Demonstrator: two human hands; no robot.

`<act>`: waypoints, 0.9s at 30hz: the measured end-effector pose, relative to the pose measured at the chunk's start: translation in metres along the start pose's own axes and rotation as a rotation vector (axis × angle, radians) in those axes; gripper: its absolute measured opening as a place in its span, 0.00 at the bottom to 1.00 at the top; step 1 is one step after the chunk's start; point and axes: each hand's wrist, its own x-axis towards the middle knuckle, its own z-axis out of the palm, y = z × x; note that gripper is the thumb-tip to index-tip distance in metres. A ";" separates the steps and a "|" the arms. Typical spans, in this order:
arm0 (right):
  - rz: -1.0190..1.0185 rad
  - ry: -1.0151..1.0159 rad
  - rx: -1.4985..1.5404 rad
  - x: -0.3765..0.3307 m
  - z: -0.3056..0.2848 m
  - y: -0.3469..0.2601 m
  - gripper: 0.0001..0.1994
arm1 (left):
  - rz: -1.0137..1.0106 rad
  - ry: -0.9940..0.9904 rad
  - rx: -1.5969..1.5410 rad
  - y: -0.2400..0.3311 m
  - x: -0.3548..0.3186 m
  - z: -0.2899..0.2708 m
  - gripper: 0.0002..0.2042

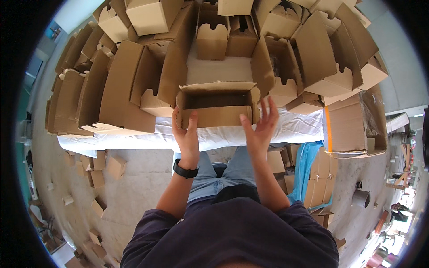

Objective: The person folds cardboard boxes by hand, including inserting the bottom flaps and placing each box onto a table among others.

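An open-topped brown cardboard box (217, 117) sits at the near edge of the table, right in front of me. My left hand (186, 140) holds its left end, with the thumb against the near wall and the fingers along the outer side. At the other end is my right hand (261, 129), fingers spread beside the box's right end. The right thumb points at the near wall; whether it touches is hard to tell. A black band (185, 169) circles my left wrist. Shadow covers the inside of the box.
Several open cardboard boxes (120, 87) crowd the left side of the table, with more (328, 56) on the right and at the back. White cloth (295, 129) hangs over the table's front edge. Small boxes (117, 166) lie on the floor; blue plastic (304, 172) hangs beside stacked cartons.
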 end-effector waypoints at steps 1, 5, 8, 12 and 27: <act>0.058 -0.047 0.048 -0.001 0.001 0.002 0.40 | 0.003 0.002 0.023 0.000 0.000 -0.002 0.28; 0.091 -0.028 0.098 -0.003 0.007 -0.001 0.35 | -0.018 -0.008 -0.019 0.001 0.000 -0.001 0.27; -0.004 -0.070 0.029 -0.003 0.006 0.005 0.34 | -0.012 0.002 0.002 0.003 -0.001 0.001 0.27; -0.086 -0.095 -0.174 -0.003 0.000 0.000 0.31 | -0.005 -0.010 0.029 -0.001 0.000 -0.004 0.27; -0.284 -0.319 -0.475 0.009 -0.003 -0.018 0.25 | 0.011 -0.049 0.036 0.001 0.001 -0.001 0.28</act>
